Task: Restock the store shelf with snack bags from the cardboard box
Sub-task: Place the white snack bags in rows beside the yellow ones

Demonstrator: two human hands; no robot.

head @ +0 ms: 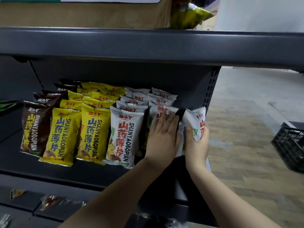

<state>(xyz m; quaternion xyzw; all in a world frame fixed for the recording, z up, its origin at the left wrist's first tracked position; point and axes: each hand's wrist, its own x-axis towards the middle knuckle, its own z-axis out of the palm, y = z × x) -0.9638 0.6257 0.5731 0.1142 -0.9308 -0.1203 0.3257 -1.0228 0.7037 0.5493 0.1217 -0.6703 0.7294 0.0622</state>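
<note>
- Lighting is dim and flat, with a cool cast; the recess of the dark grey metal shelf [102, 171] sinks into deep shadow toward its back and left.
- The pale floor [246, 112] at right is the brightest area, slightly washed out.
- A soft sheen runs along the front edge of the upper grey shelf board [148, 45].
- Glossy yellow snack bags [63, 135] show mild glare.
- Wide-angle distortion bows the shelf edges.
- The black plastic crate [289, 145] and the green bag on top [189, 15] look blurred; the lower corners are smeared.
</note>
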